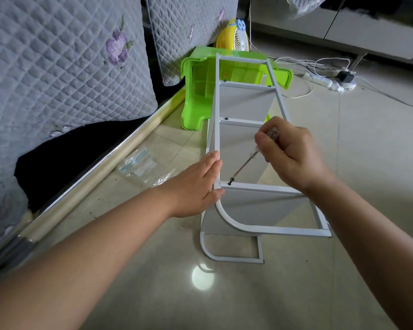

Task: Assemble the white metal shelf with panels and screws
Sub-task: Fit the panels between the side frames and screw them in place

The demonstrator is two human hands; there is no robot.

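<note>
On the tiled floor [296,294] at the centre of my view, the white shelf [242,148] is lying on its side, its far end running up toward 12 o'clock where it is resting against a green plastic stool [196,91]. I am bracing the near frame rail with my left hand [198,186], fingers straight and flat against the tube, thumb tucked under the curve. My right hand [291,153], at about 2 o'clock from the left one, is curling round the clear handle of a screwdriver [246,163], whose tip is sitting in a dark screw [229,182] where the crossbar meets the rail.

I am judging the frame to be light, stiff and hollow, so it is likely sliding easily on this glossy tile and wanting a steadying palm while the screw is turning. The painted tube looks slick; the rail just beside the joint seems the best place to hold. The thin panels [244,104] could flex or dent if pressed mid-span.

Most of the screwdriver handle is hiding inside my fist, and how far the screw is seated I cannot tell. A clear bag [141,165] at 9 o'clock is lying by the bed edge, its contents too blurred to name.
</note>
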